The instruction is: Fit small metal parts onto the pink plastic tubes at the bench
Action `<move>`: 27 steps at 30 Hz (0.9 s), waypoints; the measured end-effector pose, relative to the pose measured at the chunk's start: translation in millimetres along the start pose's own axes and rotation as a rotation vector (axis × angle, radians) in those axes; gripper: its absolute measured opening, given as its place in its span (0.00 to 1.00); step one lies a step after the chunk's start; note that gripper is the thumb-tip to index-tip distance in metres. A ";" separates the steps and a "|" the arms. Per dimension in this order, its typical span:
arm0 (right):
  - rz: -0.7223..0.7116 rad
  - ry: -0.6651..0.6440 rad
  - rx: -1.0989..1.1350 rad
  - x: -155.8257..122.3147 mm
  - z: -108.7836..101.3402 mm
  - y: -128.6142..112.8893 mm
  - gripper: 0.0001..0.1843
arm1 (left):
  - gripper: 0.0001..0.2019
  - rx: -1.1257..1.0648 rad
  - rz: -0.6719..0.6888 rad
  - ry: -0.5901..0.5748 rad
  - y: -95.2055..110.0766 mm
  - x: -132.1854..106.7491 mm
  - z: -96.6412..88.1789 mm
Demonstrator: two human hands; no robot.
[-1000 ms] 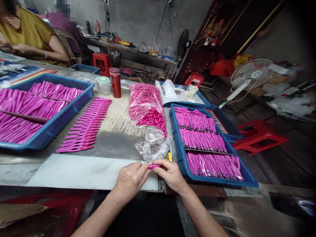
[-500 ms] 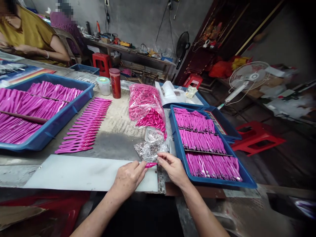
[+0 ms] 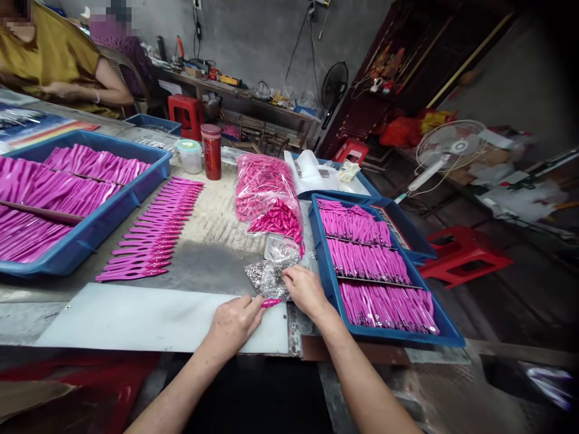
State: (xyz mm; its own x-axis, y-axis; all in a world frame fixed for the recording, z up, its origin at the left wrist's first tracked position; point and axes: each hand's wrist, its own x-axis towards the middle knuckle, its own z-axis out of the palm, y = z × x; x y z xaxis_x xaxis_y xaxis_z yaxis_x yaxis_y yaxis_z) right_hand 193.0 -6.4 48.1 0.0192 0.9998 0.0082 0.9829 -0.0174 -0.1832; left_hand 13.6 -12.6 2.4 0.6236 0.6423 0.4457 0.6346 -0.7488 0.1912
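My left hand (image 3: pixel 236 320) pinches a small glossy magenta tapered piece (image 3: pixel 271 302) over the white board (image 3: pixel 149 316). Its fingers are closed around the rear of the piece, and the pointed end sticks out to the right. Just beyond, my right hand (image 3: pixel 305 290) has its fingertips pressed together at the edge of a clear plastic bag of small metal parts (image 3: pixel 265 278). Whatever those fingertips hold, if anything, is hidden. Behind that bag lies a larger clear bag of magenta pieces (image 3: pixel 266 187), some spilling from its mouth. A row of purple handle-shaped pieces with magenta ends (image 3: pixel 151 232) lies to the left.
Blue trays of purple pieces stand at left (image 3: pixel 85 247) and right (image 3: pixel 319 241). A red lidded bottle (image 3: pixel 211 154) and a clear tub (image 3: pixel 189 158) stand farther back. Across the table, a person in a yellow top (image 3: pixel 67 60) sits. A white fan (image 3: pixel 452 147) is at right.
My right hand has moved away from the magenta piece's tip, forward and slightly left to the bag of metal parts. The left hand still holds the piece, shifted slightly left.
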 end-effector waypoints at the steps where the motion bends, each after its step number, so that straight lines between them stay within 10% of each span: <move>1: 0.005 -0.046 -0.065 1.6 0.2 -0.8 0.12 | 0.09 -0.005 0.002 -0.001 0.0 0.0 -0.3; 27: -0.048 -0.198 -0.310 12.3 0.9 -15.1 0.14 | 0.09 -0.078 -0.009 -0.004 0.8 -1.4 -1.8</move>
State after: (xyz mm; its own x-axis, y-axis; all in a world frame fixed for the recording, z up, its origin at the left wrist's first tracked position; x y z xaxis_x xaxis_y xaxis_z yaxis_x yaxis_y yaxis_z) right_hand 178.3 6.2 50.1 -0.0342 0.9819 -0.1864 0.9912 0.0572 0.1195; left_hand 12.4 -14.3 3.5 0.6197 0.6497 0.4403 0.6028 -0.7533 0.2631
